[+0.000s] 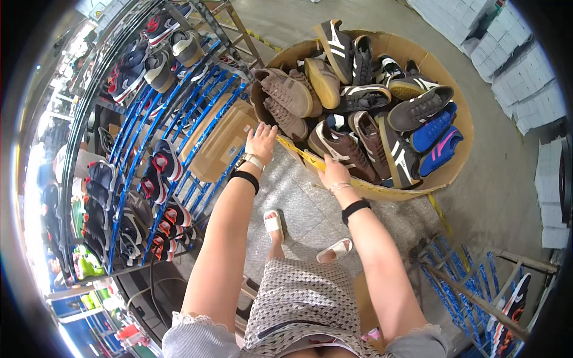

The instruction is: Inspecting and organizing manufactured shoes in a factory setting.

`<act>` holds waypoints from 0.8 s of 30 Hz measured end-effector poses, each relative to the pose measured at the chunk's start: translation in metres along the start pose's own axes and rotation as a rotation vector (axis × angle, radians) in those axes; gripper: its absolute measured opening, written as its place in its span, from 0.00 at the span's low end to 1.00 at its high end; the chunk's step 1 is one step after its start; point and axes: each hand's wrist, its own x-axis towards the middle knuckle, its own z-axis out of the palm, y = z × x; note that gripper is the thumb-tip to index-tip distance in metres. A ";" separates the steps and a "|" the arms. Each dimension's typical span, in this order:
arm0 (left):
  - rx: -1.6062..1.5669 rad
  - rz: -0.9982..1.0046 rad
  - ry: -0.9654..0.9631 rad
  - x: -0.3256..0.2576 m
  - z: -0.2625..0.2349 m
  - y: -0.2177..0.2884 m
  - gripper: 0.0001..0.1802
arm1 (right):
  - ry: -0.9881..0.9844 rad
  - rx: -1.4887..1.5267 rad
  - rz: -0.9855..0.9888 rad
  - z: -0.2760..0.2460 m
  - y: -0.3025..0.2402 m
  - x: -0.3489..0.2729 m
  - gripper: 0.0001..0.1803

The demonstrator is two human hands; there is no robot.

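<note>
— So how far along does it look?

— Early, I'd judge. The big round cardboard bin (453, 173) is heaped with loose shoes, while the blue wire rack (179, 119) on the person's left carries pairs on some rungs and has plenty of bare ones.

— And the hands?

— The left hand (261, 142) is up at the bin's near rim, fingers spread and holding nothing, just short of a tan suede shoe (285, 117). The right hand (334, 173) rests on the rim where a yellow tape band (310, 156) runs along it, right beside a brown shoe with a white stripe (341, 149). Its fingers are curled down; I cannot tell if they grip anything.

— Any packaging about?

— A flat brown carton (224, 140) with a small pale label lies between rack and bin. Stacks of white boxes (525, 83) line the floor at the upper right, with more at the right edge. A second blue rack (471, 280) lies low on the right.

— What else is in the bin?

— A bright blue pair (436, 140) and several dark striped ones.
</note>
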 end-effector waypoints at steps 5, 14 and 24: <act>0.091 0.176 -0.169 0.039 0.010 -0.037 0.20 | -0.115 -0.198 0.207 0.001 -0.026 0.028 0.18; 0.145 0.414 -0.473 0.111 0.049 -0.084 0.12 | 0.028 0.158 0.148 0.034 -0.105 0.095 0.29; 0.216 0.363 -0.268 0.101 0.075 -0.078 0.08 | 0.147 -0.034 0.227 0.087 -0.133 0.104 0.11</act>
